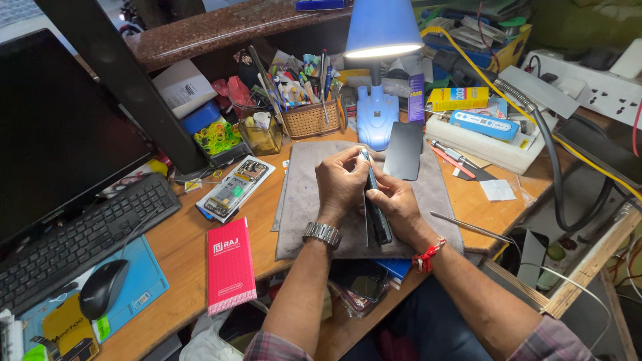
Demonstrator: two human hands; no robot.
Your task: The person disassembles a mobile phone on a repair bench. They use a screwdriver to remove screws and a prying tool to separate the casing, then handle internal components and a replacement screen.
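Left hand (341,182) and right hand (396,204) both gripped dark phone (376,207), held on edge over grey work mat (301,214). Left fingers pinched phone's top end; right fingers wrapped its side. Blue desk lamp (380,40) shone beyond mat. Opened phone chassis (235,188) lay left of mat, red box (230,265) nearer person. Black back panel (403,151) rested on mat's far edge.

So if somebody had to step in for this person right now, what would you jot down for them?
Left hand: grips the upper end of a dark phone held on edge.
Right hand: steadies the phone's lower side.
The phone stands over a grey mat; a dark flat panel lies at the mat's far edge, an opened phone to the left.
Done: not clear. Left: the held phone is being worked along its edge.
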